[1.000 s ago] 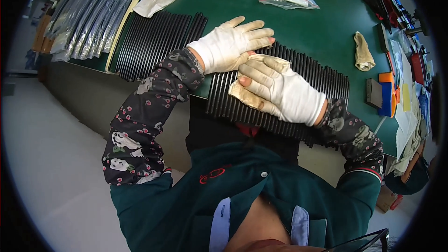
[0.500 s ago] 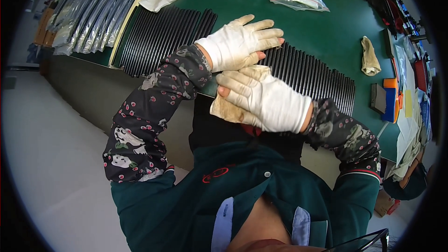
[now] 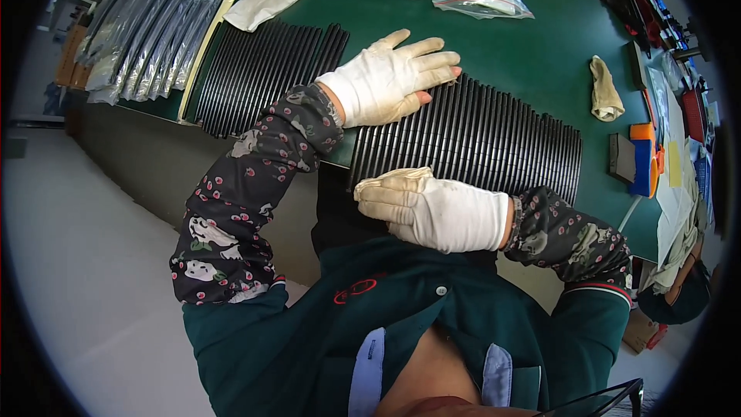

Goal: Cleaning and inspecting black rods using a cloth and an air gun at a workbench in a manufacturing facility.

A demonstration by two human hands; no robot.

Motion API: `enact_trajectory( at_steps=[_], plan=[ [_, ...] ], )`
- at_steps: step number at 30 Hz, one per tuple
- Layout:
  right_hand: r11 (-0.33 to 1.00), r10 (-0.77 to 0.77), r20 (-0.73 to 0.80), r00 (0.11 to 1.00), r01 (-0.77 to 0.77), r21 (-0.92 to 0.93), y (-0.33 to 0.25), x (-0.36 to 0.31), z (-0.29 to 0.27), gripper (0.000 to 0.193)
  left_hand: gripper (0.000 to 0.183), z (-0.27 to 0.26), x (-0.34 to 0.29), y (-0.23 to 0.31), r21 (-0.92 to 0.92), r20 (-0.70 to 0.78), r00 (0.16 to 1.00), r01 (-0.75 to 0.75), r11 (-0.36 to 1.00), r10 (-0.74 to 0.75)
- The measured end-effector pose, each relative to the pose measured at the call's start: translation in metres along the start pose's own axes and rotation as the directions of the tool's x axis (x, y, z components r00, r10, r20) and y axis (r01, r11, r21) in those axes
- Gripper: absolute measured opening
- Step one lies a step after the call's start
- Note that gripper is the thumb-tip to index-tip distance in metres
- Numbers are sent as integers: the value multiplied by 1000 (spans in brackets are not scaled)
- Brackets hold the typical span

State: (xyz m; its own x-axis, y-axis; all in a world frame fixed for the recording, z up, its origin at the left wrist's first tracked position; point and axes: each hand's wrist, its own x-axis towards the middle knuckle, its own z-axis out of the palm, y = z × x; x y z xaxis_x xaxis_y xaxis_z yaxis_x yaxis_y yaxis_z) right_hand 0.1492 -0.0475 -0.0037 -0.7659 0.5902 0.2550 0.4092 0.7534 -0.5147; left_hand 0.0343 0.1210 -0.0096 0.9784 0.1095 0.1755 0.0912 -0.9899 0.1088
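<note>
Across the near edge of the desk (image 3: 540, 54), a row of black rods (image 3: 502, 131) is being touched at its left end by the left hand (image 3: 390, 85), its fingers being spread open. By the rods' near ends, a folded cloth (image 3: 392, 177) is being gripped by the right hand's (image 3: 451, 212) fingers.

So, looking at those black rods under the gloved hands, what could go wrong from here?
The black rods appear to overhang the near edge of the green table, so the right hand, holding a cloth, might drag one off. The left hand covers only their upper left end; others might roll or spread. Its bare fingertips could smudge them.
</note>
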Motion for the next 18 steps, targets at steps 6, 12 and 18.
enact_trajectory(
  at_steps=[6, 12, 18],
  plan=[
    [982, -39, -71, 997, 51, 182, 6, -3, -7, 29, 55, -4, -1, 2, 37, 30, 1000, 2, 999, -3],
    [996, 42, -122, 992, -52, -79, -6, -16, -18, 37, 55, -5, 0, 2, 52, 54, 998, 9, 999, -12],
    [996, 74, -80, 994, -77, -36, -21, -35, -22, 26, 57, -9, 5, 5, 39, 99, 995, 14, 999, -17]
  ],
)
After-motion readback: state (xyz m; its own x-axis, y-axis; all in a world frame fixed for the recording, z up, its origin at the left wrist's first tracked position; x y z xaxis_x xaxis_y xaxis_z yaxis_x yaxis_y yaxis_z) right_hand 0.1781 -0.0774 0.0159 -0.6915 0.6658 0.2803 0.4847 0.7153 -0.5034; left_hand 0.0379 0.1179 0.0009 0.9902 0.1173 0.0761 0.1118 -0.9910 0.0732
